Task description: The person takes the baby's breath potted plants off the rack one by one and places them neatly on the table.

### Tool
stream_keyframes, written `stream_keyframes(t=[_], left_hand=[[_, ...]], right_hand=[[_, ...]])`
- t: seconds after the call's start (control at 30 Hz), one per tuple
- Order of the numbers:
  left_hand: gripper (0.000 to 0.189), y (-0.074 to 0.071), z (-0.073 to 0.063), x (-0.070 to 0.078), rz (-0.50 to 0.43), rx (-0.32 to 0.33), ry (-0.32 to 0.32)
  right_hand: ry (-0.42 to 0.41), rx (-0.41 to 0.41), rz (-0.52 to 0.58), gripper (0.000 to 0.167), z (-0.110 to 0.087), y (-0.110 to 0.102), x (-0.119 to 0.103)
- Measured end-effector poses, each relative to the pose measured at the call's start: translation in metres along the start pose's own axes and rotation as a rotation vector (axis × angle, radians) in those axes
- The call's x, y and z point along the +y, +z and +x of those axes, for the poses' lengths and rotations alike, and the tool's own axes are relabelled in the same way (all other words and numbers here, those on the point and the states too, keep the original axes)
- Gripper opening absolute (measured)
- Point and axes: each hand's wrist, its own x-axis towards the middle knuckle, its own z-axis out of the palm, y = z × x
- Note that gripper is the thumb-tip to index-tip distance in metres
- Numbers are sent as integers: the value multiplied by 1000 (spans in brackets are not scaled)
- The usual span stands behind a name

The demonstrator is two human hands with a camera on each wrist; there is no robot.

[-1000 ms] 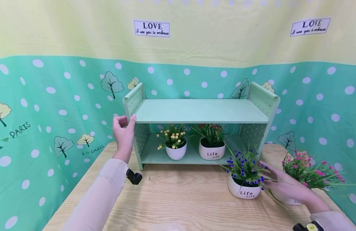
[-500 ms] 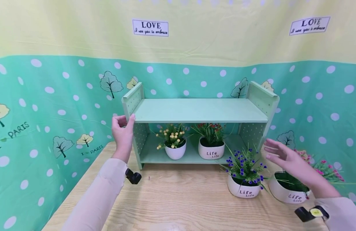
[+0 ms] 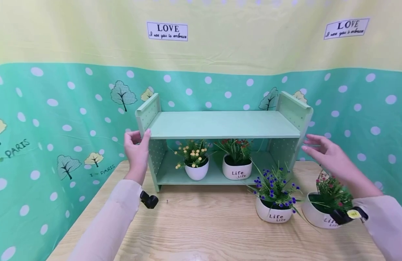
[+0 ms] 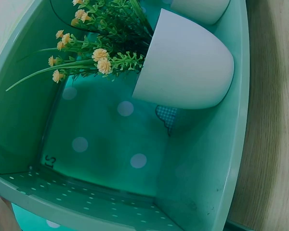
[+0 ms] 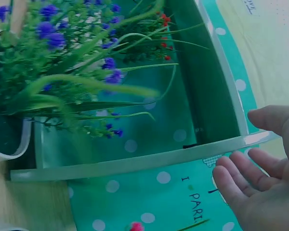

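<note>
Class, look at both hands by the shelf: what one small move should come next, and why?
Probably close the right hand onto the right side panel: its fingers are open beside it, holding nothing, while the left hand holds the left side panel. That should steady both sides.

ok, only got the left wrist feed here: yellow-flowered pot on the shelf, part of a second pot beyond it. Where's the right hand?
Observer: Right hand is at the shelf's right side; can't tell if it touches.
Operator: Flowers in the second pot?
Observer: Red flowers.
Operator: Any pots off the shelf?
Observer: Two on the table: a purple-flowered pot and a pink-flowered pot.
</note>
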Motion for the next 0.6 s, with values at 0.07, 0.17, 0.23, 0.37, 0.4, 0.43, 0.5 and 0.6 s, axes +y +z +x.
stream_keyframes(t=[0.07, 0.17, 0.23, 0.37, 0.4, 0.43, 0.5, 0.6], left_hand=[[40, 0, 0, 0, 0, -1, -2], [39, 0, -1, 1, 3, -7, -6], [39, 0, -1, 2, 2, -8, -6], [39, -1, -1, 1, 0, -3, -10], [39, -1, -1, 1, -3, -2, -10], [39, -1, -1, 1, -4, -2, -12], [39, -1, 0, 1, -7, -5, -11], [41, -1, -1, 1, -5, -11, -9]], right_hand=[[27, -7, 7, 75, 6, -2, -4], [68, -18, 53, 81, 14, -3, -8], [95, -20, 69, 87, 19, -4, -11], [135, -22, 103, 95, 27, -4, -15], [142, -20, 107, 96, 29, -4, -16], [146, -18, 113, 96, 30, -4, -16], [145, -8, 126, 96, 33, -2, -18], [148, 21, 135, 96, 36, 0, -19]])
